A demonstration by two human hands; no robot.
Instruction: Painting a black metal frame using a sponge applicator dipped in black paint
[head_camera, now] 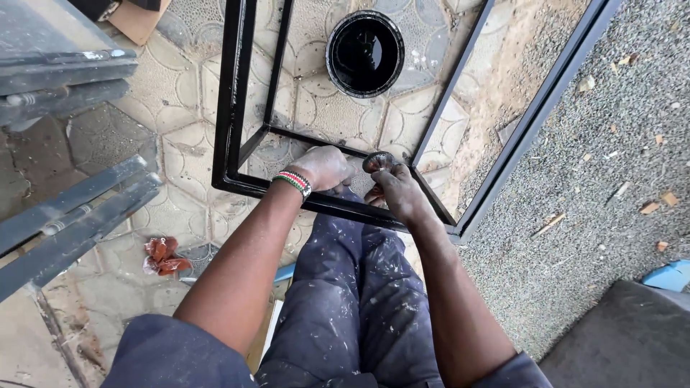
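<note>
A black-painted metal frame lies on patterned paving in front of my knees. My left hand, with a beaded wristband, curls over the frame's near bar. Just to its right, my right hand pinches a small dark rounded paint applicator against the same bar near an inner joint; I cannot tell if it is a brush or a pad. A round can of black paint stands open on the ground inside the frame, farther away. My paint-speckled trousers fill the lower middle.
Grey metal bars and a grey metal piece lie at the left. A crumpled red rag sits on the paving near my left knee. Gravel covers the right side, with a blue object and a dark slab at the lower right.
</note>
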